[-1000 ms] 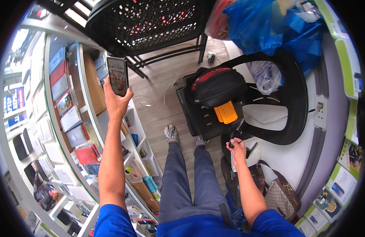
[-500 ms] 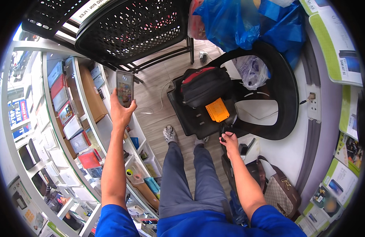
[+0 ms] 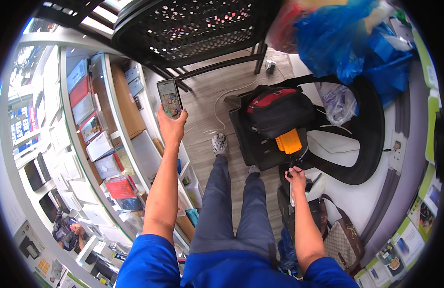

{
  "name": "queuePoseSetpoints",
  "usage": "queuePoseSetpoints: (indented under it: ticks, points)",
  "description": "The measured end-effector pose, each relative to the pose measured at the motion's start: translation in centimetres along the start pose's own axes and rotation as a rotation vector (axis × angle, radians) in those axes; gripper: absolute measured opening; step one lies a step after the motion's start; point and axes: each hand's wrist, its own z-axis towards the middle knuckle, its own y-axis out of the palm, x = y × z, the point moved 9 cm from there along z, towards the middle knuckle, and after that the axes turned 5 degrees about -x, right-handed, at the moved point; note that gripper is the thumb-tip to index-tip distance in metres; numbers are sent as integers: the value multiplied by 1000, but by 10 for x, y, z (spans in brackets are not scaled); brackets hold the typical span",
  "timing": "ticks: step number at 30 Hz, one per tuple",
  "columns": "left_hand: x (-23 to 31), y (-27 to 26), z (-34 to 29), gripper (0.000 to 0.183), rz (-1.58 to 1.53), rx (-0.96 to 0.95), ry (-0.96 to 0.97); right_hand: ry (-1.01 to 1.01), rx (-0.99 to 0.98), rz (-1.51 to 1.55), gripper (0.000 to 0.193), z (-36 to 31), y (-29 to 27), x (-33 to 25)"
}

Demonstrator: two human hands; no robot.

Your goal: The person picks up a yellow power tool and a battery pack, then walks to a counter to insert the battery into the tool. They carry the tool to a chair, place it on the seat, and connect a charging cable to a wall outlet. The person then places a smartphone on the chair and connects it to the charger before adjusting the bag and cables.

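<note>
Out to the left, my left hand (image 3: 172, 127) is closed round the lower end of a smartphone (image 3: 170, 99). The phone is upright with its screen lit and colourful. My right hand (image 3: 296, 180) pinches a small black thing (image 3: 292, 172) whose kind I cannot make out. Just beyond it an orange box-shaped device (image 3: 289, 141) rests on the seat of a black chair (image 3: 260, 154). Against the device sits a black and red bag (image 3: 280, 109), also on the seat.
A black perforated folding chair (image 3: 193, 33) stands ahead. Glass shelves of boxed goods (image 3: 97, 149) run along the left. Blue plastic bags (image 3: 327, 41) fill the far right. A patterned brown bag (image 3: 343, 244) lies at my right side. A pale cable (image 3: 217, 108) trails over the floor.
The view has shifted, so the chairs and bags appear farther right. Both hands keep their hold. The phone screen now shows brighter.
</note>
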Motion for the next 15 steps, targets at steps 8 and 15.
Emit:
queuePoseSetpoints:
  ticks: [8, 15]
  points:
    - [-103, -83, 18, 101, -97, 177, -210, 24, 31, 62, 26, -9, 29, -9]
    - [-199, -70, 29, 101, -31, 80, -443, 16, 7, -12, 29, 0, 47, -19]
